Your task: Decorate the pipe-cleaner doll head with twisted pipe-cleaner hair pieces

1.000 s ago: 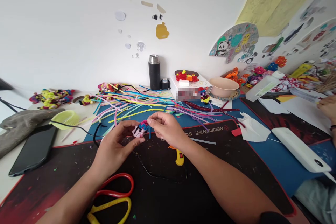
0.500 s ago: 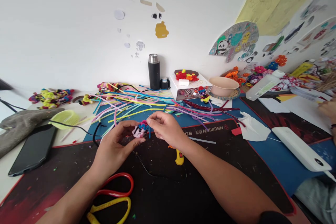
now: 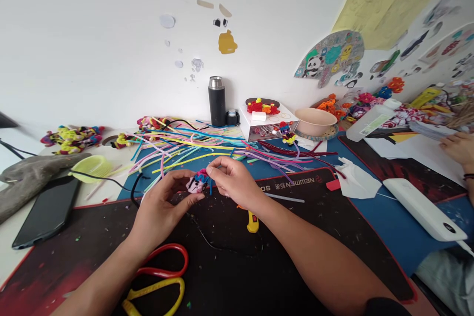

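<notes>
This looks like a small craft workroom: coloured pipe cleaners [image 3: 200, 144] litter the table [image 3: 7, 262] near piled fuzzy figures [image 3: 72, 139]. Scissor handles [image 3: 159, 272] and a yellow cutter [image 3: 253, 223] lie on a dark mat [image 3: 229, 281]. Cut-outs [image 3: 227, 42] and a yellow drawing sheet [image 3: 370, 10] decorate the white wall [image 3: 92, 34].

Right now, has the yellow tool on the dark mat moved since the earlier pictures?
No. The yellow tool lies in the same place on the dark mat, with no visible shift toward or away from the red loop handle.
</notes>
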`<state>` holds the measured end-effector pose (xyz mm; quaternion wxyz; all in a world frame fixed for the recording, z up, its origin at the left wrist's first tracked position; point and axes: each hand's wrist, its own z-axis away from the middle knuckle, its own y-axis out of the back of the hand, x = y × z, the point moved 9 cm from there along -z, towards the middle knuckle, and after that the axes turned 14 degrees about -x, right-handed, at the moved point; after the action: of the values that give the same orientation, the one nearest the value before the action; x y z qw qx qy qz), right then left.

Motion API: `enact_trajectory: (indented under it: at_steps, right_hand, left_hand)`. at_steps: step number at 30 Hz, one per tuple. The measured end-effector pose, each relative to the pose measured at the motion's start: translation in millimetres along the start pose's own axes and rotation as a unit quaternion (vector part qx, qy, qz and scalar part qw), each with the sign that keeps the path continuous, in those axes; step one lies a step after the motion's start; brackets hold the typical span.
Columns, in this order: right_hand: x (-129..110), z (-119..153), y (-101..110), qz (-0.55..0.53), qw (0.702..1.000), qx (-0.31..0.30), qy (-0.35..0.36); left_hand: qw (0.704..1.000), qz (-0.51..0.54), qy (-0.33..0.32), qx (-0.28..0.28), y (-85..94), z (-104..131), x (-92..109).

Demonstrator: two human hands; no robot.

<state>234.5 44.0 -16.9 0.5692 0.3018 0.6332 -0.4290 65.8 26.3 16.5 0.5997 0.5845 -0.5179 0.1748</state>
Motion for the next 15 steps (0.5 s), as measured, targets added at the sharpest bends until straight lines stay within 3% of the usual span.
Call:
enact_trajectory:
  at_steps: [7, 15]
  right_hand:
    - [-10.8, 1.6, -0.7, -0.064, 0.997, 0.019, 0.025]
    - [1.2, 3.1, -14.5, -0.077, 0.997, -0.02, -0.013]
  left_hand:
    - [0.999, 0.045, 0.006, 0.018, 3.9, -1.8, -0.1]
    - [0.989, 0.104, -0.001, 0.105, 17.8, 0.0, -15.8]
